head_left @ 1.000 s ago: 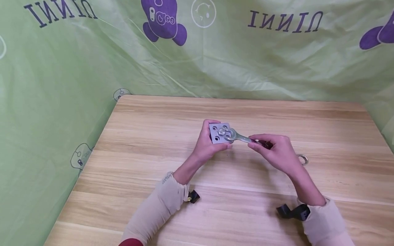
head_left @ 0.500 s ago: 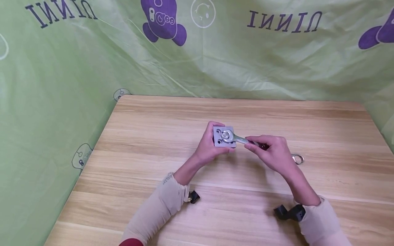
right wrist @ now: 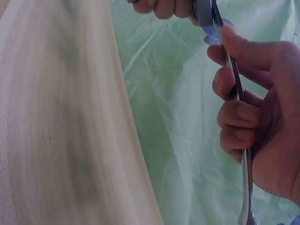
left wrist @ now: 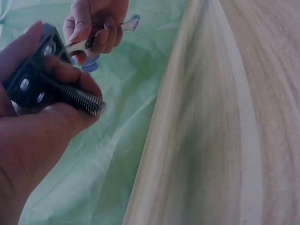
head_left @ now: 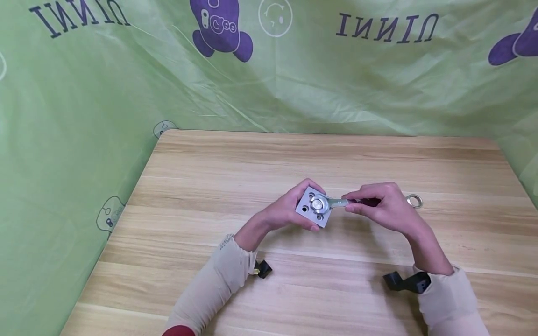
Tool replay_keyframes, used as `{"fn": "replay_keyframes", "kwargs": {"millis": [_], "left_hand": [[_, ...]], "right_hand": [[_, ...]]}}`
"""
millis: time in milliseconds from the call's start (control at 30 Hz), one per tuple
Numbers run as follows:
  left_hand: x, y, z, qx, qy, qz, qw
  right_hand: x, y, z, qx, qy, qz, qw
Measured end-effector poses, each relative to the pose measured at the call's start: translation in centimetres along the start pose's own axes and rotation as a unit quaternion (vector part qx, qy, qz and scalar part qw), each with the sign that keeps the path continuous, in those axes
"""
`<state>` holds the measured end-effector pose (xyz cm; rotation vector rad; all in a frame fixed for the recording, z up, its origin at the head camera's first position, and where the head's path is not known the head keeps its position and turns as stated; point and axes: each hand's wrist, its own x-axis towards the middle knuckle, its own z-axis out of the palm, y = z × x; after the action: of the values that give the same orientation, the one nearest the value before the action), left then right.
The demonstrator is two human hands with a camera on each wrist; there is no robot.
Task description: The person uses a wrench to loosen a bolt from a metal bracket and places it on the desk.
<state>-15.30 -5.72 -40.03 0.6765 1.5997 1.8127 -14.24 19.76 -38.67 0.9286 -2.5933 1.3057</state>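
My left hand [head_left: 282, 214] grips a square grey metal plate [head_left: 312, 218] with several holes, thumb and fingers on opposite edges. A hex bolt [head_left: 318, 205] passes through the plate's middle. Its threaded shank [left wrist: 77, 96] sticks out underneath, beside my left fingers in the left wrist view. My right hand [head_left: 384, 206] holds a combination wrench [head_left: 337, 203] by the shaft, fingers curled around it in the right wrist view. The wrench's open end sits around the bolt head, while its ring end [head_left: 415, 201] protrudes behind my right hand. Plate and wrench are held up over the table.
A wood-grain table [head_left: 210, 168] lies beneath both hands. Green printed sheeting [head_left: 294, 93] hangs behind it and along the left side. Black camera mounts [head_left: 405, 283] stick out from both sleeves.
The wrench's open end has slid from beside the bolt head to around it. The plate has moved right and nearer, turning clockwise, and the wrench's ring end has swung away from me.
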Motion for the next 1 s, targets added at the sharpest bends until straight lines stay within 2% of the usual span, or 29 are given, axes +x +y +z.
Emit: {"fn": "replay_keyframes", "kwargs": {"millis": [67,133,300,400,433,500,633,733,800,867,933,1000], "left_hand": [[-0.1,0.0,0.0,-0.019,-0.046,-0.015,0.9987],[-0.2,-0.2,0.1,-0.038,-0.097,-0.036,0.9939],[-0.3,-0.7,0.3,-0.067,-0.207,-0.1,0.9708],[-0.2,-1.0,0.4,-0.079,-0.246,-0.119,0.9586],[-0.2,-1.1,0.5,-0.083,-0.253,-0.12,0.9564],[-0.2,-1.2,0.5,-0.084,-0.254,-0.109,0.9573],[-0.4,-0.6,0.1,-0.071,-0.212,-0.07,0.9722],[-0.6,0.0,-0.3,-0.071,-0.145,-0.041,0.9861],[-0.6,0.3,-0.4,-0.069,-0.082,-0.02,0.994],[-0.5,0.5,-0.4,-0.056,0.0,-0.002,0.9984],[-0.2,0.6,-0.2,-0.032,0.084,0.017,0.9958],[0.1,0.5,0.1,-0.004,0.166,0.029,0.9857]], "right_hand": [[-0.1,0.1,-0.2,0.016,-0.019,-0.023,0.9994],[-0.1,0.2,-0.3,0.033,-0.04,-0.044,0.9977],[-0.2,0.2,-0.3,0.076,-0.099,-0.063,0.9902],[-0.2,0.1,-0.3,0.097,-0.129,-0.061,0.9851],[-0.2,0.1,-0.3,0.102,-0.134,-0.06,0.9839],[-0.2,0.3,-0.5,0.109,-0.135,-0.063,0.9828],[-0.3,0.5,-1.2,0.092,-0.097,-0.074,0.9883],[-0.6,0.5,-1.8,0.063,-0.053,-0.043,0.9957],[-0.7,0.3,-2.0,0.039,-0.026,0.002,0.9989],[-0.6,0.1,-2.0,0.015,-0.001,0.052,0.9986],[-0.3,-0.2,-1.7,-0.001,0.018,0.096,0.9953],[0.0,-0.4,-1.1,-0.002,0.031,0.13,0.991]]}}
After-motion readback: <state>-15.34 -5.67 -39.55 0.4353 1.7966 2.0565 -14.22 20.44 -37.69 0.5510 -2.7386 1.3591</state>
